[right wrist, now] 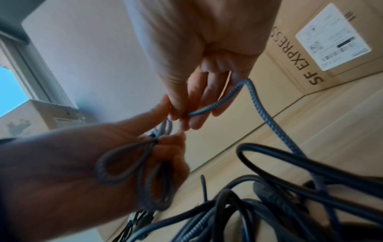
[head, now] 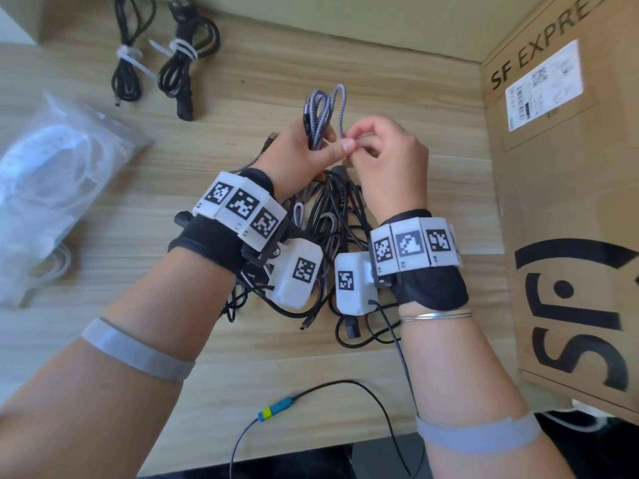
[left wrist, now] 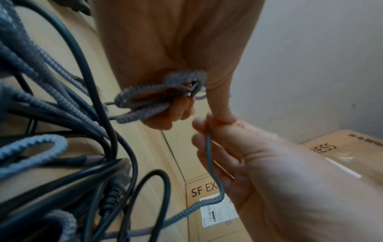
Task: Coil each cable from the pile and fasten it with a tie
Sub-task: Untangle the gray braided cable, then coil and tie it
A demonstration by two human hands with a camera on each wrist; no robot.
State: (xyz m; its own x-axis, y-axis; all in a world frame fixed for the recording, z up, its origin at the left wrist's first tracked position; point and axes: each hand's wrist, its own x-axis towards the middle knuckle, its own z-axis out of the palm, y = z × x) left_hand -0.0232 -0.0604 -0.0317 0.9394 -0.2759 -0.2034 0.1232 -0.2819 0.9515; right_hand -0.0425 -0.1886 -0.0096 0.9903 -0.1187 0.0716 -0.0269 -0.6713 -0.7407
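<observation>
A grey braided cable (head: 323,110) is folded into several loops that stick up out of my left hand (head: 304,146), which grips the bundle in its fist. The same loops (left wrist: 149,104) hang below that fist in the left wrist view. My right hand (head: 377,146) pinches the cable's free strand (right wrist: 234,96) between thumb and fingers, right beside my left thumb. The strand runs down to the pile of black and braided cables (head: 328,216) lying on the table under both wrists.
Two black cables (head: 126,63) (head: 185,60), coiled and bound with white ties, lie at the far left of the wooden table (head: 397,98). A clear plastic bag (head: 52,188) sits at the left. A large cardboard box (head: 567,188) stands on the right.
</observation>
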